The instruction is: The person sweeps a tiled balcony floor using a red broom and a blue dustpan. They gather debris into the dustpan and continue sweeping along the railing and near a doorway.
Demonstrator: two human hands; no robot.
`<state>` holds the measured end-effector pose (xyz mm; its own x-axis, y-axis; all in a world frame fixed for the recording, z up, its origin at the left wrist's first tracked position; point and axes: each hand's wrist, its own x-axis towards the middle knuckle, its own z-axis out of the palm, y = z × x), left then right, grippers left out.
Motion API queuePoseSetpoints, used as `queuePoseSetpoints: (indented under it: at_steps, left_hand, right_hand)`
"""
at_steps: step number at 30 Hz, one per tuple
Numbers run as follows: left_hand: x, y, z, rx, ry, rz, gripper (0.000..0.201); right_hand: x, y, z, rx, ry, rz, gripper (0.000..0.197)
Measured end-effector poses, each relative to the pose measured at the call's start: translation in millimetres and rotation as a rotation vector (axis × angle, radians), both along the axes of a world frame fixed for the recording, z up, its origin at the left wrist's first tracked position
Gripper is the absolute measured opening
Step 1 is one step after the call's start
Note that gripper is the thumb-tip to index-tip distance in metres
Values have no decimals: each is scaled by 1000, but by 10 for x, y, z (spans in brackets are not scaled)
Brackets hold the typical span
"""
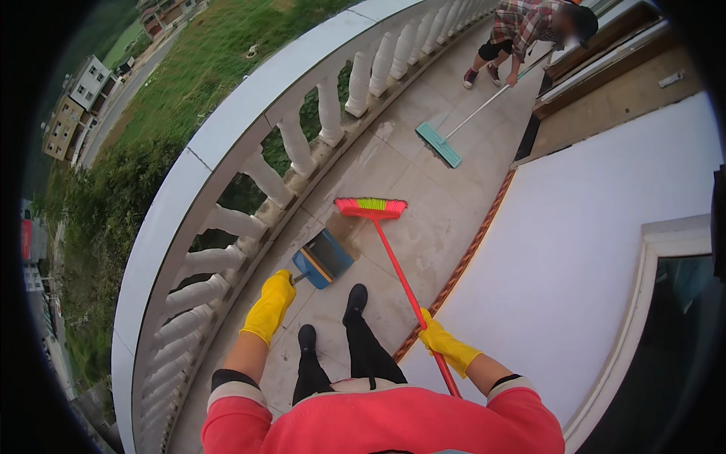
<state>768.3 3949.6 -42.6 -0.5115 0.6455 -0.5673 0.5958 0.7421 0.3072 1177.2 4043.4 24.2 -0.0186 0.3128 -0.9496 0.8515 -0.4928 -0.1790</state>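
Note:
In a yellow rubber glove, my left hand [271, 304] is closed round the grey handle of a blue dustpan [324, 259]. The pan rests on the tiles ahead of my feet, its open side facing away from me. My right hand [445, 342], gloved the same way, grips the red stick of a broom [396, 265]. The broom's red and lime-green bristle head [371, 207] is on the floor just beyond the dustpan, apart from it. A damp brown patch [344, 228] lies between the two.
A curved white balustrade [257, 175] runs along the left. On the right stands a white wall [575, 197] with a brown-patterned skirting strip. Farther off, another person [529, 34] in a checked shirt holds a teal flat mop [439, 144] on the tiled floor [423, 227].

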Motion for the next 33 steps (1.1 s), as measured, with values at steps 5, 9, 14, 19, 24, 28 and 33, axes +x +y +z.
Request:
queuePoseSetpoints:
  at_steps: [5, 9, 14, 19, 24, 28, 33]
  left_hand:
    - [22, -176, -112, 40, -36, -59, 20]
    - [43, -497, -93, 89, -61, -39, 20]
    - [-146, -1181, -134, 198, -109, -10, 25]
    - [-324, -1805, -192, 301, -258, 290, 31]
    - [-402, -1896, 847, 484, -355, 226, 35]
    - [-459, -1873, 2579, 536, -636, 431, 29]
    - [-840, -2381, 3395, 953, -717, 626, 22]
  right_hand:
    - [-177, -1066, 854, -263, 431, -342, 81]
    - [63, -1663, 1079, -270, 446, -412, 77]
    - [-67, -2657, 1203, 20, 281, -477, 75]
    - [259, -3056, 1174, 69, 385, -773, 80]
    - [500, -2750, 1184, 55, 284, -776, 75]
    - [716, -2704, 809, 99, 133, -674, 61]
    - [837, -2835, 305, 66, 142, -536, 33]
